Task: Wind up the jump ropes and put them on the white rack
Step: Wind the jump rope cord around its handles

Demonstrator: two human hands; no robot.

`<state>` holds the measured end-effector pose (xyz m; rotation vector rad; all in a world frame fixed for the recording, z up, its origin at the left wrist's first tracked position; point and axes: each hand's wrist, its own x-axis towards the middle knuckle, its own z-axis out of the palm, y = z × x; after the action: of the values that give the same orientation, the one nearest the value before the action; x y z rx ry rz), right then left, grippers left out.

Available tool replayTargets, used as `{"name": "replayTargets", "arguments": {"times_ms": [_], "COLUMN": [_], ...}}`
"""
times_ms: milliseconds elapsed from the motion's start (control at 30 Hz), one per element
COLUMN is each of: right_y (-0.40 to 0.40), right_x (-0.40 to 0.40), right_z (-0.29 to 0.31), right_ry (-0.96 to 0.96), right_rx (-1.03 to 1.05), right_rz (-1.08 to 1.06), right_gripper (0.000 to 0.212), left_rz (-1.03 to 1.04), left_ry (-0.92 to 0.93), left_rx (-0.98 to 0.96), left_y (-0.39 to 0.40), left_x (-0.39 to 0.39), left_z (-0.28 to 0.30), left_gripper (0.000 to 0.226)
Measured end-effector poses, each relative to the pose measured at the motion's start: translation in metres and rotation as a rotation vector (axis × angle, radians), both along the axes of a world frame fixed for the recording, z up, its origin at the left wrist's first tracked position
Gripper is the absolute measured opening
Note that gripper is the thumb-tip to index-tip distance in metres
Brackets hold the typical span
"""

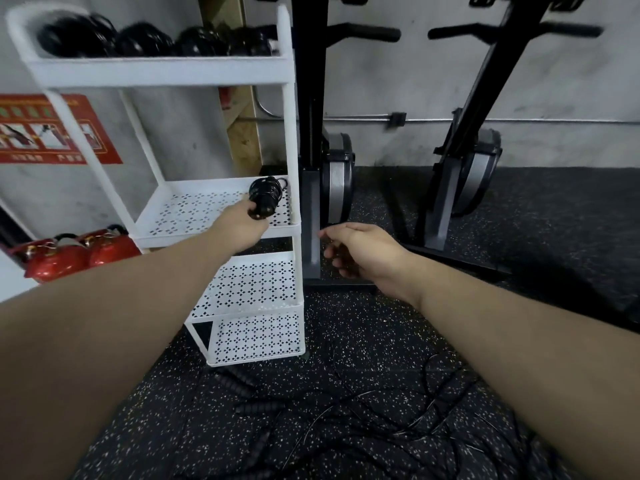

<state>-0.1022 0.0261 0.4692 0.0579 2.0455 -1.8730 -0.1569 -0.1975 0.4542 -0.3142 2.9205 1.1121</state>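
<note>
The white rack [162, 69] stands at the left with several perforated shelves. My left hand [242, 221] grips a wound black jump rope [266, 197] over the right end of the second shelf [194, 211]. Several wound black ropes [145, 39] fill the top shelf. My right hand [360, 252] hovers to the right of the rack, fingers loosely curled, holding nothing. Loose black jump ropes [363, 410] with ribbed handles [259, 407] lie tangled on the speckled floor in front of me.
Two black upright exercise machines [337, 188] stand against the grey wall right of the rack. Red kettlebells [76, 252] sit on the floor at the left. A red poster [41, 129] hangs on the wall behind the rack.
</note>
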Motion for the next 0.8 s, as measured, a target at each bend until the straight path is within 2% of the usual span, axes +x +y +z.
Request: {"name": "replayTargets", "arguments": {"times_ms": [100,333,467,600,800], "right_y": [0.008,0.026,0.037,0.055,0.092], "right_x": [0.029,0.106,0.15,0.188,0.222], "right_z": [0.019,0.051,0.061,0.057,0.026], "right_ry": [0.016,0.1,0.176,0.213,0.166], "right_rx": [0.05,0.172,0.211,0.249,0.332], "right_rz": [0.029,0.066,0.069,0.069,0.079], "right_gripper": [0.022,0.021,0.012,0.021,0.021], "left_rz": [-0.052,-0.341,-0.474,-0.565,-0.655], "left_ry": [-0.027,-0.117,-0.213,-0.258,-0.366], "left_rx": [0.004,-0.081,-0.054,-0.046,-0.054], "left_y": [0.007,0.048,0.078,0.105,0.14], "left_x": [0.033,0.123,0.174,0.217,0.259], "left_z": [0.011,0.041,0.05,0.036,-0.02], "left_gripper": [0.045,0.033,0.026,0.02,0.035]}}
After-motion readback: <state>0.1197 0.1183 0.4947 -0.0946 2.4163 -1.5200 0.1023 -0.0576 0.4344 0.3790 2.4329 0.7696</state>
